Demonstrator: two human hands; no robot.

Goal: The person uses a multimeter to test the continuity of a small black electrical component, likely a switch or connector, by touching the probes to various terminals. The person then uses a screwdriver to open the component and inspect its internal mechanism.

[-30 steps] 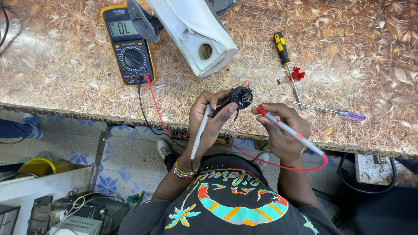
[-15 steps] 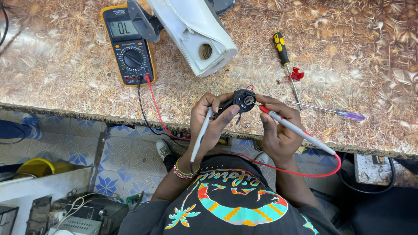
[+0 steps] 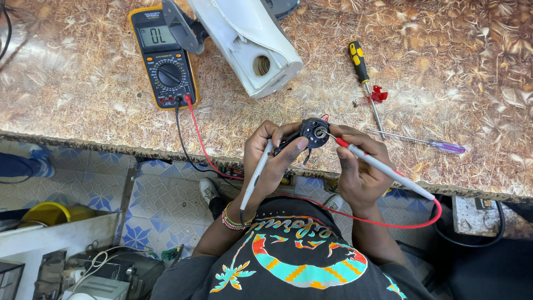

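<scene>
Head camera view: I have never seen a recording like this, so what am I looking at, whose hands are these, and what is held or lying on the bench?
The camera sits on the person's head and looks straight down, so both hands are the wearer's own. The left hand holds a small round black electrical part along with a grey test probe. The right hand holds a red-tipped grey probe, its metal tip touching the part. Red and black leads run to a yellow-and-black digital multimeter on the brown patterned bench. Also on the bench: a white plastic appliance housing, a yellow-and-black-handled screwdriver, a small red plastic piece and a purple-handled screwdriver.
</scene>
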